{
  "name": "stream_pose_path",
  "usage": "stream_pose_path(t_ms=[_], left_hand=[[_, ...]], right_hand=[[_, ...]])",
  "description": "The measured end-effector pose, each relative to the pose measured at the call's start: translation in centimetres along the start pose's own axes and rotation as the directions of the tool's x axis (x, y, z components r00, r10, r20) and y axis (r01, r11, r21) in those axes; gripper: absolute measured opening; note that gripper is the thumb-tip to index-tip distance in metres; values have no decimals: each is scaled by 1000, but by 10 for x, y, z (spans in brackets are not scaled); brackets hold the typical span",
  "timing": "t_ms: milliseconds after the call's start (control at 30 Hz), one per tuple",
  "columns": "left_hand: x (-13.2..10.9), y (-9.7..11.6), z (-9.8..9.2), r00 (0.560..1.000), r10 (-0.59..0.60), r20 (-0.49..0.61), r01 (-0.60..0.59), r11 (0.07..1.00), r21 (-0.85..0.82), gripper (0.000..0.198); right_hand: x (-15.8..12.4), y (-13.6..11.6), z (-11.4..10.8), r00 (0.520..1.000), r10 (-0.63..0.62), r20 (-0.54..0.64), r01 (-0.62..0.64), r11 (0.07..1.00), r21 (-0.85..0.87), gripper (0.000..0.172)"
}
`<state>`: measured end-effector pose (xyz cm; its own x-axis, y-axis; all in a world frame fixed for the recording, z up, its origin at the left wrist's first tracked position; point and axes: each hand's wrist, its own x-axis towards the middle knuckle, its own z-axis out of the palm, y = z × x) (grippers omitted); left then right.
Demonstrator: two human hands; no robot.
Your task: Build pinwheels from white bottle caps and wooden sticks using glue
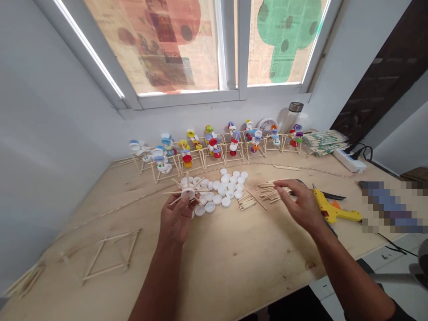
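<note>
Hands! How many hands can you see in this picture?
2. The left hand holds a white bottle cap stuck with wooden sticks. The right hand is open above a pile of short wooden sticks. No other hands show.

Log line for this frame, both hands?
left hand: white bottle cap with sticks | right hand: open over loose sticks | yellow glue gun nearby
</note>
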<state>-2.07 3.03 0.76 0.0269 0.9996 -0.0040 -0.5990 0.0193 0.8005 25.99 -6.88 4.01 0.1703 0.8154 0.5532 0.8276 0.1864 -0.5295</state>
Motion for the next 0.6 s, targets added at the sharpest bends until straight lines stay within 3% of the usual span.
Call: stream_pose_path(t_ms=[167, 333, 433, 600], left_hand=[[0, 1, 1, 1000, 0, -7, 0, 1000, 12, 30], [-2, -1, 2, 1000, -16, 17, 16, 1000, 10, 28], [-2, -2, 2, 999, -19, 33, 18, 1000, 20, 27], [-2, -4, 2, 999, -20, 39, 19, 1000, 25, 27]], right_hand=[[-36, 52, -46, 998, 17, -67, -36, 951, -306, 23], [-80, 107, -83, 998, 28, 59, 12, 805, -593, 29], [-96, 126, -89, 984, 68, 167, 67, 722, -689, 36], [-100, 140, -86, 966, 146, 213, 72, 640, -765, 43]])
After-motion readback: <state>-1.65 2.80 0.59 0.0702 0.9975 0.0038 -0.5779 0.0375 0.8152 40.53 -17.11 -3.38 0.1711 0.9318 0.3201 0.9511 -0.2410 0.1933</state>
